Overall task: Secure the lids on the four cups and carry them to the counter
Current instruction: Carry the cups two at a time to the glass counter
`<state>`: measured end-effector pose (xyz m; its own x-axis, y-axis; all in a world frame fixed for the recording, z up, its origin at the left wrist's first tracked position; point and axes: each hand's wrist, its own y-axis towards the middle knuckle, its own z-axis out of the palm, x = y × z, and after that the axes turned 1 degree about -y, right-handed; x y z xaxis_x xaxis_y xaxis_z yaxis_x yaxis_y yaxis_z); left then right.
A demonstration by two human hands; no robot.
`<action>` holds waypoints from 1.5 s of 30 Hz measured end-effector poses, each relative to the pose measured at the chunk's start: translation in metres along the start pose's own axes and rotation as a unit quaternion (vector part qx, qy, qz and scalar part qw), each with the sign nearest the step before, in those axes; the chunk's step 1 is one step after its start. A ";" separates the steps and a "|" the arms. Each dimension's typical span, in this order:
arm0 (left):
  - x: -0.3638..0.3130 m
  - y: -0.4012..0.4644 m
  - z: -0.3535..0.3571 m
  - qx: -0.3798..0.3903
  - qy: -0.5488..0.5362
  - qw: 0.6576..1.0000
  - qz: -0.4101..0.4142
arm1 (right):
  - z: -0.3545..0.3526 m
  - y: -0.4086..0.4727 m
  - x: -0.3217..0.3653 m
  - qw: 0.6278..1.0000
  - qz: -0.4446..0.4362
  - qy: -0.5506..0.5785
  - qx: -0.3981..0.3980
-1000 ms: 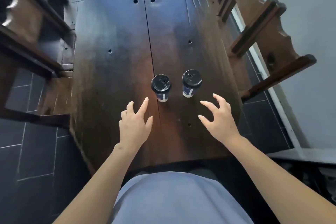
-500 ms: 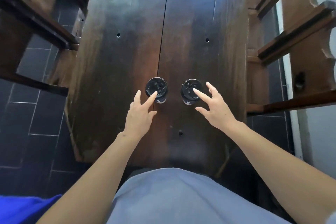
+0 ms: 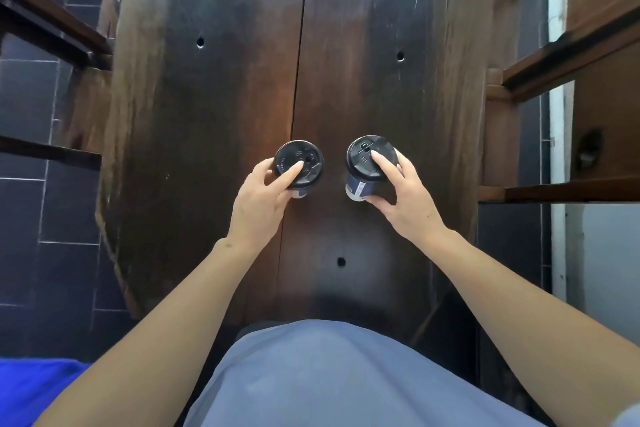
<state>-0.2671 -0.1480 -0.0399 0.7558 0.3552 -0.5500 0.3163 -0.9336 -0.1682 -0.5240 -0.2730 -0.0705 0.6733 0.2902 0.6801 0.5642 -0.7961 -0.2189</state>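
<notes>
Two black-lidded paper cups are sitting on the dark wooden table [image 3: 363,80], the left hand [image 3: 258,204] gripping the left cup [image 3: 299,166] and the right hand [image 3: 405,201] gripping the right cup [image 3: 363,166].

Both arms outstretched, left hand [image 3: 258,199] and right hand [image 3: 403,196] each gripping.
</notes>
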 end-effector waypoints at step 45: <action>-0.026 0.029 -0.006 -0.013 -0.223 0.974 -0.035 | 0.000 0.019 0.032 0.984 -0.002 0.145 -0.106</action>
<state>-0.2740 -0.1839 -0.0258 0.4086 0.3576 -0.8397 0.3768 -0.9041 -0.2016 -0.4918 -0.2787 -0.0525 0.4886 0.1548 0.8587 0.4338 -0.8970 -0.0852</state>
